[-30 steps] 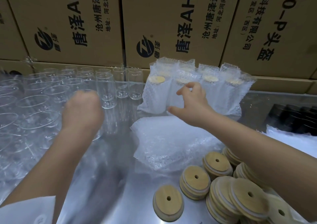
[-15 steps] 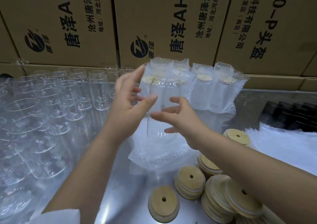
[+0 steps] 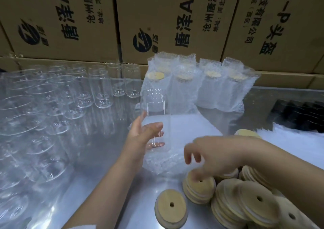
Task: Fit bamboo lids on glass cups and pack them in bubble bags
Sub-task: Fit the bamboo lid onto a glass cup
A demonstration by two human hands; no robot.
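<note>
Over the steel table (image 3: 105,185), my left hand (image 3: 142,137) held one glass cup (image 3: 156,106) upright in the air, thumb across its near side and fingers showing through the glass behind it, forearm rising from the lower left. My right hand (image 3: 215,151) came in from the right, palm down and blurred, its fingers hanging over a stack of bamboo lids (image 3: 199,188); I could not tell whether they gripped a lid or only touched it. The cup had no lid on it and stood above a flat heap of bubble bags (image 3: 189,127).

Behind the table three cartons (image 3: 175,18) faced me, printed in black. Two bore a round logo with "唐泽 AH" and the smaller line "沧州唐泽通"; the third read "有限公司" and "-P头盔".

One single lid (image 3: 171,207) with a centre hole lay alone just left of the stacks; the stacks themselves overlapped too much to count. Four packed cups (image 3: 206,92) in bubble bags stood in a row against the cartons, lids showing through. Empty cups (image 3: 52,106) crowded the left side in several rows, too many and too clear to number
</note>
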